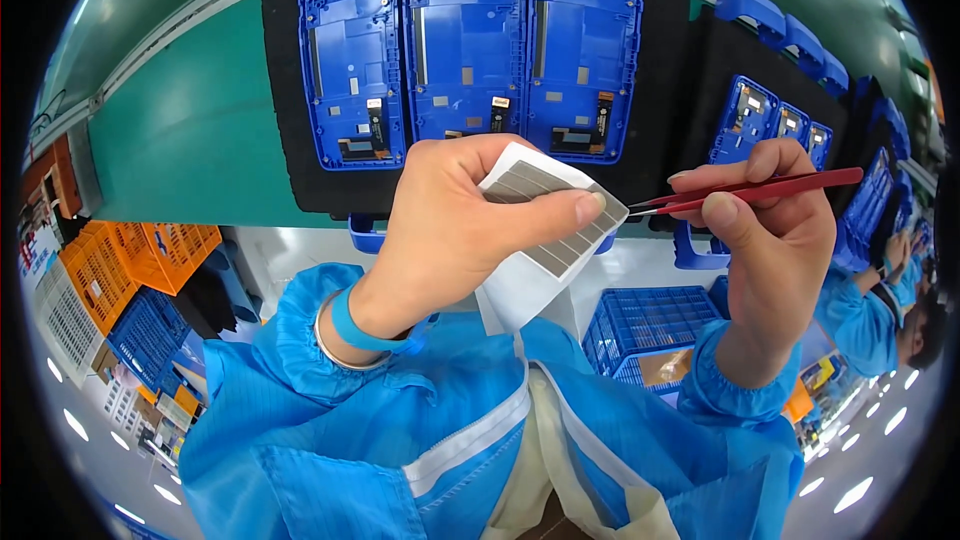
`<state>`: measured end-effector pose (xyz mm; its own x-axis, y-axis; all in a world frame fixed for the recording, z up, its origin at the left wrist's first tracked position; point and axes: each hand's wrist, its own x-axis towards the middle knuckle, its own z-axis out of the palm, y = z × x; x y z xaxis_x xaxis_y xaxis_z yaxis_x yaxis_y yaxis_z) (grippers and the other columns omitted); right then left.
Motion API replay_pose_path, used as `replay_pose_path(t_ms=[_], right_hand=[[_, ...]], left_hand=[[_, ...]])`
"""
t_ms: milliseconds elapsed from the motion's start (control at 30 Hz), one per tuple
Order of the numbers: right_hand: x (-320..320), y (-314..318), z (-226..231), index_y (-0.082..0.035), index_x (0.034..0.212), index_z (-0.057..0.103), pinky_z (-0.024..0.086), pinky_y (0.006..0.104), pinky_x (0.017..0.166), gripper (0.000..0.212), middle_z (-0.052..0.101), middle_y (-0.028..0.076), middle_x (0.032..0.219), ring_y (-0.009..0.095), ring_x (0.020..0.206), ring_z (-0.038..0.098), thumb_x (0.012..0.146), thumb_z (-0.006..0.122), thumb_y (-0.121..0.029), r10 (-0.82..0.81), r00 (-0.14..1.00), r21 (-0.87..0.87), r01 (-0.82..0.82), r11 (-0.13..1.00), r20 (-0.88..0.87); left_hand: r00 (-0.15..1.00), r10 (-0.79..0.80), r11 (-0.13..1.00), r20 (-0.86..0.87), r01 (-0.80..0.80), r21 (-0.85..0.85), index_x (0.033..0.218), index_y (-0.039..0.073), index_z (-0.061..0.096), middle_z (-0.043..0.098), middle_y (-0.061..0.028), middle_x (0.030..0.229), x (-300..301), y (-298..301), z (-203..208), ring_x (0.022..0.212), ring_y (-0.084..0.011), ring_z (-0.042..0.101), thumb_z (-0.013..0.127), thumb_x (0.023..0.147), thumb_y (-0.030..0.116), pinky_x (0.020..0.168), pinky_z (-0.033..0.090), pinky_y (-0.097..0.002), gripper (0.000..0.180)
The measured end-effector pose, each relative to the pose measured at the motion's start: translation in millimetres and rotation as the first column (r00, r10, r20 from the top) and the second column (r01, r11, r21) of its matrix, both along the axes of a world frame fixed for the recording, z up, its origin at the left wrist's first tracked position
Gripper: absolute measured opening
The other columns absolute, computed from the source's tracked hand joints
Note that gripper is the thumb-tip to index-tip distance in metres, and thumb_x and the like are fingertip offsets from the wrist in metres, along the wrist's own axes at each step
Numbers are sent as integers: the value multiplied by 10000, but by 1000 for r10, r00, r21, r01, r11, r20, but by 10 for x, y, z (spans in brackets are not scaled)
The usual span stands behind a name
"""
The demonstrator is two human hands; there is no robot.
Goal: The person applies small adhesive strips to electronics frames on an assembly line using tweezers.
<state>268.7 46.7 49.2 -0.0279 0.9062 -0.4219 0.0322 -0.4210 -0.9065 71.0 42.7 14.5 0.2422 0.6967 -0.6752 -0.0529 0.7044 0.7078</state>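
Note:
My left hand (470,210) pinches a white backing sheet with grey adhesive strips (562,252), its thumb lying across the strips. The sheet's lower part hangs down in front of my blue smock. In my right hand (770,230) is a pair of red tweezers (765,190), held between thumb and fingers. Their dark tips meet the right corner of the sheet; whether they grip a strip there is too small to tell. Just beyond my hands lie three blue plastic housings (465,45) side by side, each with small grey pads and a dark flex cable.
The housings rest on a black mat (285,110) over a green bench (190,140). More blue housings (770,120) lie at the right. Below the bench stands a blue crate (650,325); orange crates (165,250) are at the left. Another person (865,315) works at the far right.

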Motion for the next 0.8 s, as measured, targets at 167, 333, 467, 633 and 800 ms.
replay_pose_path(t_ms=[167, 333, 467, 633, 800], right_hand=[[-93, 10, -17, -16, 916, 389, 530, 268, 674, 274, 612, 223, 856, 223, 765, 632, 758, 612, 8, -5, 1000, -17, 5, 1000, 3], [-119, 18, -42, -26, 897, 390, 533, 279, 658, 259, 614, 215, 836, 221, 753, 632, 761, 604, 23, -9, 1000, -42, 9, 999, 8], [-83, -51, -58, -21, 878, 405, 536, 301, 673, 247, 617, 221, 821, 236, 754, 633, 753, 610, 37, -56, 997, 18, 57, 998, -59], [-52, -213, -323, -24, 875, 412, 522, 335, 729, 261, 618, 239, 834, 250, 792, 630, 738, 624, 46, -227, 960, 56, 239, 969, -164], [-115, -214, -300, -22, 879, 420, 508, 291, 720, 272, 617, 240, 852, 228, 791, 624, 729, 639, 40, -195, 974, 2, 196, 981, -116]], left_hand=[[999, -1, 1000, -35, 2, 22, 756, 8, 625, 646, -86, 685, -40, -6, -19, 586, -115, 609, 738, 676, 157, 535, 467, -208, 203], [998, -3, 999, -55, 5, 37, 751, 8, 626, 646, -88, 684, -59, -14, -40, 586, -116, 612, 738, 675, 168, 528, 471, -210, 210], [996, 10, 1000, -83, -8, 26, 761, 9, 620, 647, -88, 687, -73, -28, -81, 581, -119, 613, 734, 678, 173, 527, 471, -207, 217], [997, 38, 999, -63, -39, -24, 770, 8, 610, 648, -89, 690, -69, -53, -117, 580, -119, 614, 734, 678, 171, 529, 470, -201, 225], [997, 6, 1000, -71, -7, -13, 775, -12, 639, 650, -92, 699, -84, -82, -137, 616, -114, 621, 715, 698, 181, 538, 481, -208, 222]])
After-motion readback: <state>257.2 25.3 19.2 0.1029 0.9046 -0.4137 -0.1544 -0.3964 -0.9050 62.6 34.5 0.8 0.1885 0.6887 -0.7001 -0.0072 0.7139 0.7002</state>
